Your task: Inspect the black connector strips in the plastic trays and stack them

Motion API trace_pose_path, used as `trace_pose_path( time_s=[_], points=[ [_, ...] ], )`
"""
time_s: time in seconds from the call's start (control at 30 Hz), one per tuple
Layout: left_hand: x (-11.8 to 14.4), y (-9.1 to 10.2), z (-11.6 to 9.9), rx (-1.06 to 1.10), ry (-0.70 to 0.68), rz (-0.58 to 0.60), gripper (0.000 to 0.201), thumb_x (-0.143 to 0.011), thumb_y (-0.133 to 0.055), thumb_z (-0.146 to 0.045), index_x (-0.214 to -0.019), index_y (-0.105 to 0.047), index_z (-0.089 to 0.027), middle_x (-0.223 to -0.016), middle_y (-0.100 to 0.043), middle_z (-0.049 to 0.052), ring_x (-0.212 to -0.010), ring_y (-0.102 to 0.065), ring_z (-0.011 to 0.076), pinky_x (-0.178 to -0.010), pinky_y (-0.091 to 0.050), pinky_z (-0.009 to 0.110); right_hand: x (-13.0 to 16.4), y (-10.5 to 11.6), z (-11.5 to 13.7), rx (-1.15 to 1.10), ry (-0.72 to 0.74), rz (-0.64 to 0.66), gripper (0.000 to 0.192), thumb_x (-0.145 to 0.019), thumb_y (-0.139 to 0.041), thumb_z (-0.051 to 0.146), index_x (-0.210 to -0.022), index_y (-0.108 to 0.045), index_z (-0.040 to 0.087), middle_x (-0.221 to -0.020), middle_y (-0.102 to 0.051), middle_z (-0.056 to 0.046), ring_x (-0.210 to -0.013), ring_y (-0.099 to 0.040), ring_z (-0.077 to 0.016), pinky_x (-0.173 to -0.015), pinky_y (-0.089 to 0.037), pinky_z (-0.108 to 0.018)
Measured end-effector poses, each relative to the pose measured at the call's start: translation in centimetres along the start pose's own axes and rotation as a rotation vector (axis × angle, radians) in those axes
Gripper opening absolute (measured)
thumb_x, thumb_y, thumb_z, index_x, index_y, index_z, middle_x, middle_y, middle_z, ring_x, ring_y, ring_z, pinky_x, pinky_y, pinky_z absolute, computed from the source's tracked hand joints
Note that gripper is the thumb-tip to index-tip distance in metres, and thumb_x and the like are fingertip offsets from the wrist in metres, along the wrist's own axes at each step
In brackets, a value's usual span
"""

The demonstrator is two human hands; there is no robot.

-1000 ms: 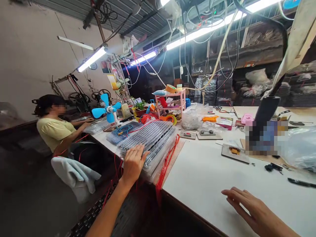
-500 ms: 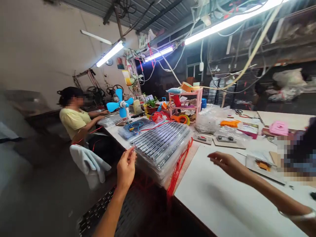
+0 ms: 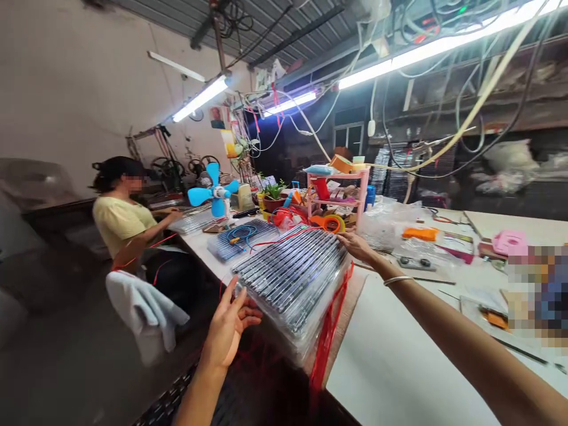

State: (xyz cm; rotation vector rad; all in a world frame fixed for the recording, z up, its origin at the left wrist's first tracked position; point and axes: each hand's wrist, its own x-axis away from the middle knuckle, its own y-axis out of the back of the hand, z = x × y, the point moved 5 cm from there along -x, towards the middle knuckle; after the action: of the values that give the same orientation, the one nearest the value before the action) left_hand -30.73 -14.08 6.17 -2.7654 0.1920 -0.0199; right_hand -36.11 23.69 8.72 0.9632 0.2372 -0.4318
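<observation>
A stack of clear plastic trays (image 3: 277,334) stands at the table's near-left edge, and rows of dark, shiny strips (image 3: 288,269) fill the top one. At the stack's far right corner, my right hand (image 3: 357,247) has its fingers drawn together on the top tray's edge. My left hand (image 3: 231,325) is beside the near left corner with its fingers apart and holds nothing; its fingertips are close to the tray edge, and I cannot tell whether they touch. Red plastic ribbon (image 3: 327,331) hangs down the stack's right side.
A smaller tray stack (image 3: 235,239) with a blue cord lies behind. A blue-bladed fan (image 3: 215,192) and a pink shelf (image 3: 339,201) stand further back. On the left, a person in yellow (image 3: 119,222) sits at the table. White board (image 3: 381,355) covers the table at right.
My right hand has moved left from above the white board to the stack's far right corner. My left hand has gone from pinched fingers to spread ones, slightly lower beside the stack.
</observation>
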Motion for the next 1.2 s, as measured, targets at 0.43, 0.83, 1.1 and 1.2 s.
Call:
trace_pose_path(
  time_s=[0.43,0.83,1.1,1.2],
  points=[
    [1.5,1.6,-1.6,0.038,0.379,-0.031,0.047,-0.081,-0.053,-0.017,-0.128,-0.056,-0.018,-0.097,-0.074,0.009,-0.092,-0.07,0.0275,-0.079,-0.058,0.045,12.9,2.3,0.2,-0.679,-0.317,0.305,0.05,-0.071,-0.068,0.053,-0.103,-0.063,0.015,-0.087,-0.068,-0.008,-0.067,-0.062,-0.0148,-0.054,-0.05,-0.025],
    [12.2,-11.6,6.5,-0.177,0.683,0.675,0.056,-0.075,-0.067,-0.036,-0.128,-0.056,-0.022,-0.104,-0.071,0.01,-0.098,-0.067,0.0297,-0.084,-0.054,0.042,46.4,14.5,-8.6,-0.897,-0.946,0.153,0.068,-0.069,-0.069,0.049,-0.13,-0.055,0.022,-0.115,-0.067,-0.011,-0.109,-0.062,-0.0309,-0.084,-0.055,-0.038],
    [8.2,-19.6,13.8,-1.06,0.122,0.847,0.044,-0.081,-0.059,-0.04,-0.117,-0.063,-0.015,-0.112,-0.068,0.014,-0.104,-0.063,0.0294,-0.086,-0.049,0.04,51.3,17.7,-9.4,0.088,-0.872,-0.107,0.088,-0.075,-0.038,0.078,-0.125,-0.059,0.008,-0.075,-0.07,-0.012,-0.075,-0.066,-0.0312,-0.067,-0.051,-0.04],
    [8.6,-19.5,13.7,-1.215,-0.048,0.81,0.038,-0.082,-0.057,-0.038,-0.112,-0.066,-0.017,-0.116,-0.066,0.015,-0.12,-0.053,0.0334,-0.101,-0.037,0.047,51.7,16.7,-9.2,0.368,-0.879,-0.05,0.089,-0.08,-0.025,0.077,-0.128,-0.057,0.01,-0.071,-0.068,-0.012,-0.07,-0.065,-0.0326,-0.061,-0.048,-0.043]
  ],
)
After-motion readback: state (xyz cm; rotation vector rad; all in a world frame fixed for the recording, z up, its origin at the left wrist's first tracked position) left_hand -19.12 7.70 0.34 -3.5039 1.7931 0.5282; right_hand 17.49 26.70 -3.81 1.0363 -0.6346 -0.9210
